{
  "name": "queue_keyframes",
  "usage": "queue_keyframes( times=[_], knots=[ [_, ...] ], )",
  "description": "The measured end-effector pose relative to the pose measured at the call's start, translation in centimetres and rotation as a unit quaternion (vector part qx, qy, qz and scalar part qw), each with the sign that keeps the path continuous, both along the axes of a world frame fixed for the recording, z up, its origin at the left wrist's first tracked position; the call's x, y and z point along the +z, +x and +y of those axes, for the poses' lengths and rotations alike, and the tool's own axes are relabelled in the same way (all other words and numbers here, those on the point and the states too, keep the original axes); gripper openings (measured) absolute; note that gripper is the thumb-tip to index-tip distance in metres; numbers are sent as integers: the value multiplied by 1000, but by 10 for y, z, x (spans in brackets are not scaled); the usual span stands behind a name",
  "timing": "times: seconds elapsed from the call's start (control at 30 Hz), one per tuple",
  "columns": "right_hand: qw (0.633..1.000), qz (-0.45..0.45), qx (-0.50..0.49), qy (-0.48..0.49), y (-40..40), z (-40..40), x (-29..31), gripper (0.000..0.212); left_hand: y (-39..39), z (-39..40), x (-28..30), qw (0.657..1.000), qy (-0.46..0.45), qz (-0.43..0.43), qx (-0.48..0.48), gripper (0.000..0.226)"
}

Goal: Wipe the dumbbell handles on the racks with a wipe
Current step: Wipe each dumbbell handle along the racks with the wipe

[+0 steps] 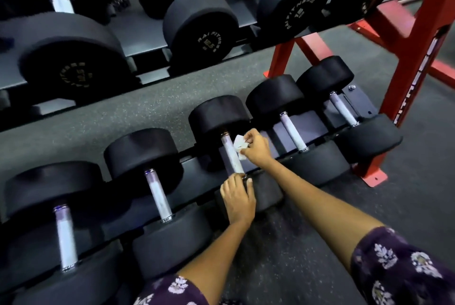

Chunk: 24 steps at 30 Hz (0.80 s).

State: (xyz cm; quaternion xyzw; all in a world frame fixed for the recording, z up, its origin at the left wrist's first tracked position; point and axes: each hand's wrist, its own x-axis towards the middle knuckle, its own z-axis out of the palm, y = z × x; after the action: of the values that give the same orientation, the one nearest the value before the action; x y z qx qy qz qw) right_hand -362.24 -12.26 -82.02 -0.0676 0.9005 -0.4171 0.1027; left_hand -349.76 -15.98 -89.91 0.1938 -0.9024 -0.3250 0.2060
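Observation:
A row of black dumbbells with pale metal handles lies on the lower rack. My right hand (256, 148) pinches a crumpled white wipe (239, 145) just to the right of the middle dumbbell's handle (231, 154), touching or nearly touching it. My left hand (237, 200) rests over the near black head (267, 193) of that same dumbbell, fingers spread on its top by the handle's lower end. Neighbouring handles lie to the left (157, 196) and to the right (293, 131).
An upper shelf (138, 41) carries larger black dumbbells (199, 26). A red rack frame (413, 58) stands at the right with its foot (374, 176) on the dark speckled floor (418, 181). My purple patterned sleeves fill the bottom edge.

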Motion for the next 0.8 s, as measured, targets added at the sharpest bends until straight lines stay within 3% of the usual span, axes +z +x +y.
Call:
queue_keyframes(
  times=[0.07, 0.17, 0.4, 0.6, 0.7, 0.8],
  knots=[
    [999, 6, 38, 20, -6, -5, -6, 32, -4, 1, -1, 998, 41, 25, 37, 33],
    [992, 24, 111, 62, -15, -15, -14, 21, -10, 0, 0, 988, 100, 63, 97, 34],
    [926, 11, 315, 208, -6, -16, -36, 17, -13, 3, -6, 988, 83, 38, 128, 38],
    [924, 104, 312, 194, -21, -4, -35, 20, -11, 4, -4, 983, 111, 30, 144, 39],
    [907, 48, 377, 179, -23, 11, -40, 19, -10, 3, -4, 985, 100, 36, 135, 40],
    [927, 27, 340, 157, -43, 12, -40, 22, -10, 3, -2, 987, 94, 10, 128, 59]
  ],
)
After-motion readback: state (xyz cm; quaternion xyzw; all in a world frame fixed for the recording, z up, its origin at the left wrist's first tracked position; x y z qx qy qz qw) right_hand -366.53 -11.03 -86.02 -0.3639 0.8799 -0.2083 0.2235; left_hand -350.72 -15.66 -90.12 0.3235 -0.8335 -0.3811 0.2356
